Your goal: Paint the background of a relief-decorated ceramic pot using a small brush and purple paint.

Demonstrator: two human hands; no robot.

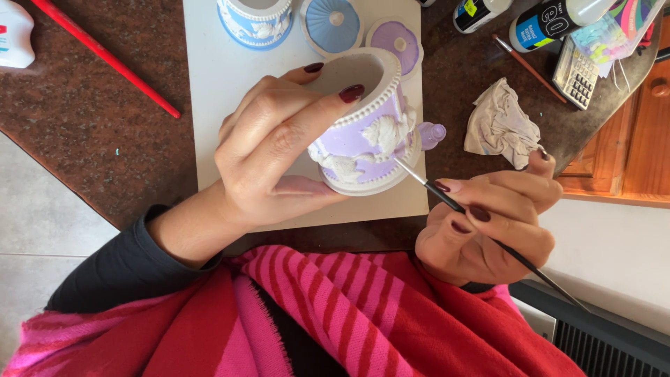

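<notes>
My left hand (269, 150) clasps the lilac pot (366, 129), tilted over the white board (209, 84) so its side faces me. My right hand (488, 223) pinches a thin brush (447, 199), tip touching the pot's white relief.

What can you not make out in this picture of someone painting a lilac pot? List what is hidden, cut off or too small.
Head view only:
- Far side of the lilac pot: hidden by the left hand.
- Brush tip: too small to show any paint on it.
- Blue pot: cut off by the top edge.
- Red stick: upper end cut off.
- Brush handle middle: hidden by the right hand.
</notes>
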